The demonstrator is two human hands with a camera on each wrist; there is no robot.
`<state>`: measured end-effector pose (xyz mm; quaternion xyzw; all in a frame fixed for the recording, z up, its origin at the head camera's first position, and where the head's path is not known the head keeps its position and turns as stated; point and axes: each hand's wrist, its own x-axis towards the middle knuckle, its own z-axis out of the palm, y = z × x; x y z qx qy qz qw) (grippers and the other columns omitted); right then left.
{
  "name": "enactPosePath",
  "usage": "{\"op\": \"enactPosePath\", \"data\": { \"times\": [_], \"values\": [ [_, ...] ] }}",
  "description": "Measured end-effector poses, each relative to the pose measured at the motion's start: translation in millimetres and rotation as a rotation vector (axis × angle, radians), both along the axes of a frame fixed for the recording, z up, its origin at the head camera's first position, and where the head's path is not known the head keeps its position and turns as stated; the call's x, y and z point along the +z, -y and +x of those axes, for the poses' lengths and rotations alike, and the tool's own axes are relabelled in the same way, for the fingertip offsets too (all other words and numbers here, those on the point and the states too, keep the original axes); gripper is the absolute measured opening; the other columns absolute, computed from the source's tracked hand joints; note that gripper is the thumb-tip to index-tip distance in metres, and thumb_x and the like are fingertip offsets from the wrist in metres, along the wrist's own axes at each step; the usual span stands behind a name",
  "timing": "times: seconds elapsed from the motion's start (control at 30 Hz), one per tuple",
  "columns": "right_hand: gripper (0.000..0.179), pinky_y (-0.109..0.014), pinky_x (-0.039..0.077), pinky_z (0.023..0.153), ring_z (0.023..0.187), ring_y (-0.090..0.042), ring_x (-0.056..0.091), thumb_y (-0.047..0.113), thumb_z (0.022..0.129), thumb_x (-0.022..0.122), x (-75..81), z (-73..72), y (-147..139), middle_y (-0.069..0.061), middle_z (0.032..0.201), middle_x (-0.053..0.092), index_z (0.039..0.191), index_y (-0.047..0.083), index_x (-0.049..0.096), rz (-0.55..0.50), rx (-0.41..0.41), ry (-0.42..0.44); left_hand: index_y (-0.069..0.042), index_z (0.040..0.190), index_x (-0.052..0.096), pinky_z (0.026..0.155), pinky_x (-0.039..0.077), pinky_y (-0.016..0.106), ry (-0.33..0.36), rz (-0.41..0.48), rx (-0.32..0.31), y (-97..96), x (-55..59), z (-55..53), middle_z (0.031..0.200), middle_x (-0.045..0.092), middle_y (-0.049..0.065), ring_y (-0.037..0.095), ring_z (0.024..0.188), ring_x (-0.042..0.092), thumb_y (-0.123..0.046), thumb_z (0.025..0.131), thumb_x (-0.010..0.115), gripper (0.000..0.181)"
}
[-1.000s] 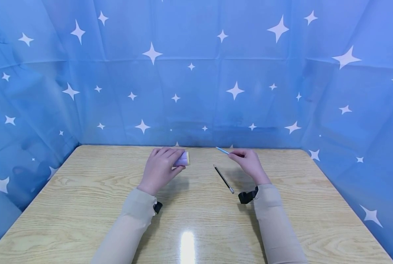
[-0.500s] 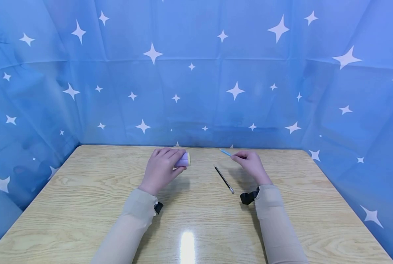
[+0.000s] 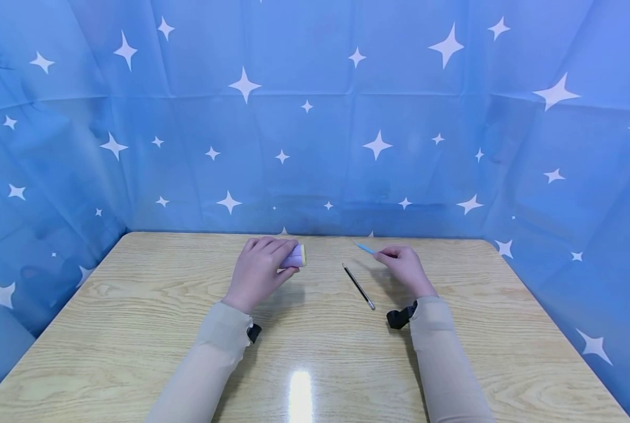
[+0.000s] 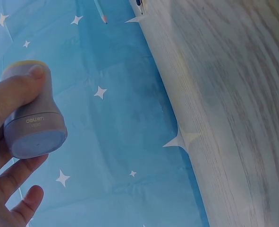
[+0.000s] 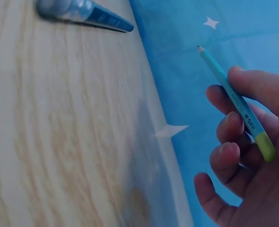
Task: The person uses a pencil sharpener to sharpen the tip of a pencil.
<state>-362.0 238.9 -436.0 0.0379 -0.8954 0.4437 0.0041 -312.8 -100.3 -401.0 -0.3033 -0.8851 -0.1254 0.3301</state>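
My left hand (image 3: pixel 259 270) grips a lilac pencil sharpener (image 3: pixel 293 257) with a yellow rim, tipped on its side. In the left wrist view the thumb lies along the sharpener (image 4: pixel 35 116), which has "deli" printed near its wide end. A light-blue pencil (image 3: pixel 366 249) is pinched between thumb and fingers of my right hand (image 3: pixel 401 270), its tip pointing left toward the sharpener with a gap between. The right wrist view shows this pencil's (image 5: pixel 236 100) dark point and green end. A black pencil (image 3: pixel 358 286) with a pale end lies on the table between the hands.
The wooden table (image 3: pixel 315 335) spans the area under both hands, its far edge close beyond them. Behind and on both sides hangs a blue curtain (image 3: pixel 315 129) with white stars. Black wrist cameras sit at the cuffs.
The right hand has drawn back slightly, to the right and toward me, carrying the light-blue pencil away from the sharpener. The left hand has barely moved; the black pencil lies still.
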Motion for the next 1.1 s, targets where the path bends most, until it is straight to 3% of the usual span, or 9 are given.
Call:
{"op": "enactPosePath", "data": {
  "times": [0.13, 0.37, 0.67, 1.1],
  "values": [
    [0.042, -0.039, 0.045, 0.077, 0.094, -0.028, 0.056, 0.033, 0.096, 0.06, -2.2, -0.4, -2.4, -0.018, 0.113, 0.065, 0.119, -0.002, 0.066, 0.019, 0.0, 0.011, -0.012, 0.122, 0.068, 0.088, 0.045, 0.039, -0.003, 0.003, -0.004, -0.5, -0.2, 0.2, 0.112, 0.07, 0.003, 0.02, 0.104, 0.061, -0.032, 0.078, 0.082, 0.05],
    [0.046, -0.041, 0.047, 0.082, 0.101, -0.029, 0.057, 0.034, 0.096, 0.06, -8.8, -2.4, -7.5, -0.02, 0.118, 0.063, 0.122, -0.004, 0.064, 0.011, -0.026, 0.053, -0.012, 0.122, 0.068, 0.087, 0.044, 0.038, 0.0, 0.005, -0.004, -1.0, -0.9, -0.4, 0.112, 0.07, 0.002, 0.02, 0.104, 0.061, -0.032, 0.078, 0.082, 0.05],
    [0.042, -0.033, 0.046, 0.068, 0.079, -0.022, 0.057, 0.03, 0.095, 0.061, -13.1, -2.3, -11.3, -0.017, 0.106, 0.065, 0.12, -0.004, 0.064, 0.006, -0.072, 0.088, -0.012, 0.121, 0.068, 0.086, 0.044, 0.039, -0.006, 0.004, -0.007, -1.0, -2.1, -0.6, 0.111, 0.07, 0.002, 0.02, 0.102, 0.061, -0.031, 0.077, 0.083, 0.05],
    [0.034, -0.039, 0.047, 0.075, 0.089, -0.027, 0.058, 0.026, 0.092, 0.066, -15.5, -1.3, -12.1, -0.017, 0.107, 0.066, 0.111, -0.001, 0.07, 0.083, -0.06, 0.132, -0.012, 0.121, 0.068, 0.088, 0.044, 0.039, -0.002, 0.006, -0.006, -1.8, -1.4, 0.3, 0.111, 0.07, 0.002, 0.02, 0.103, 0.061, -0.032, 0.077, 0.083, 0.05]
  ]
}}
